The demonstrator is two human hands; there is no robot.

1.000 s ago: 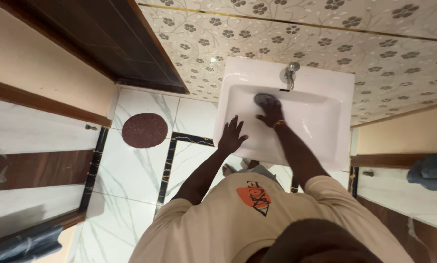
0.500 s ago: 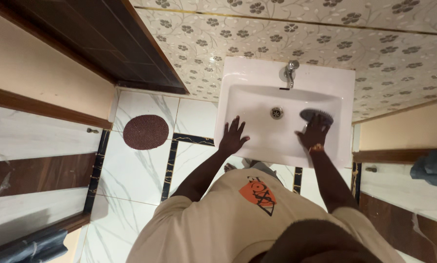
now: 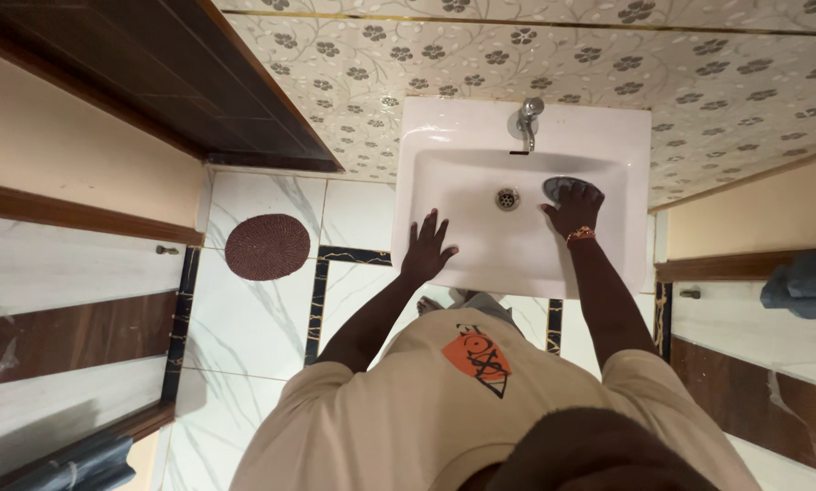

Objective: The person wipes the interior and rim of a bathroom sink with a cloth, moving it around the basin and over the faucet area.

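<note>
Your right hand [image 3: 574,210] has carried the grey scrubbing pad [image 3: 563,188] across the white sink [image 3: 626,136]; a second ago it pressed the pad against the back of the basin just under the tap [image 3: 527,118], covering the drain [image 3: 507,198]; half a second ago it had swung out to the basin's right side, leaving the drain bare; now it has slid back a little towards the drain and up towards the back wall, the pad lying just right of the drain.
</note>
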